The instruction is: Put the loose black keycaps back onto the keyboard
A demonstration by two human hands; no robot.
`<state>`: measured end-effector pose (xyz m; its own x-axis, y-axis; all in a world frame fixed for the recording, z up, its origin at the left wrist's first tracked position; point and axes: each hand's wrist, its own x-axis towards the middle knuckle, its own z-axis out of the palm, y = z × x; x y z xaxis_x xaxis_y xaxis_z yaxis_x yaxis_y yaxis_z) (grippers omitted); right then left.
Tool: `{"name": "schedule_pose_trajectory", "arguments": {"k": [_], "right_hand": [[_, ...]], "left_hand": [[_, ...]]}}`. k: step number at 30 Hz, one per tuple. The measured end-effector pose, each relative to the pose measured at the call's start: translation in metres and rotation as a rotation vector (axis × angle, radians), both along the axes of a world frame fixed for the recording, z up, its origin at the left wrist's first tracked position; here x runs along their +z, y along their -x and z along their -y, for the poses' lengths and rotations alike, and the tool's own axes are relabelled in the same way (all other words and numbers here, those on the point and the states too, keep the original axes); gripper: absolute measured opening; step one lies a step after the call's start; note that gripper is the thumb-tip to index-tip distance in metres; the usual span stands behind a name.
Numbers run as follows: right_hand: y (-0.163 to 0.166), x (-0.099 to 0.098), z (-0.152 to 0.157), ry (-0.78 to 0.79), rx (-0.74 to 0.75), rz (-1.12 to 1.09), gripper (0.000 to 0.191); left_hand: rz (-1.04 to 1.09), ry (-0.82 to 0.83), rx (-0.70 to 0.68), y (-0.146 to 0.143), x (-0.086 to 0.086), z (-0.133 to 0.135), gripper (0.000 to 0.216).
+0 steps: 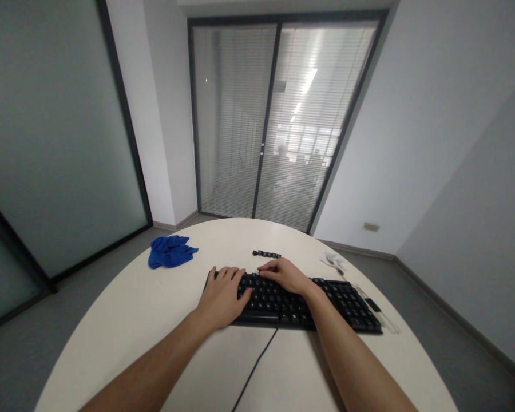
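Observation:
A black keyboard (266, 303) lies on the white round table, its cable running toward me. My left hand (223, 294) rests on the keyboard's left end, fingers spread and thumb over the keys. At the top row, left of the middle, my right hand (285, 274) has thumb and fingertips drawn together in a pinch. Whatever is between those fingertips is too small to make out. Just beyond the keyboard, several loose black keycaps (266, 254) form a short row.
A crumpled blue cloth (170, 252) sits at the table's left edge. To the right are a white crumpled item (333, 261) and a thin pale tool with a black part (372, 304). The cable (257, 363) crosses the near tabletop (189, 372). Blinds-covered glass panels stand beyond.

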<state>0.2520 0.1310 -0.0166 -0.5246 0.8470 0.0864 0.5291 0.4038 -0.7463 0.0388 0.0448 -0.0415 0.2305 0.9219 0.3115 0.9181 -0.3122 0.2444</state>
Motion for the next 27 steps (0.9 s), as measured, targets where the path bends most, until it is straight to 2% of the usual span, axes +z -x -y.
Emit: {"name": "schedule_pose_trajectory", "arguments": {"k": [12, 27], "right_hand": [[-0.0017, -0.0004, -0.0015, 0.007, 0.021, -0.008, 0.037], [0.0027, -0.0018, -0.0004, -0.01, 0.01, 0.008, 0.031]], "left_hand": [[0.001, 0.007, 0.0, 0.0005, 0.0001, -0.0002, 0.046], [0.003, 0.005, -0.004, 0.0003, 0.0021, 0.0007, 0.045]]}}
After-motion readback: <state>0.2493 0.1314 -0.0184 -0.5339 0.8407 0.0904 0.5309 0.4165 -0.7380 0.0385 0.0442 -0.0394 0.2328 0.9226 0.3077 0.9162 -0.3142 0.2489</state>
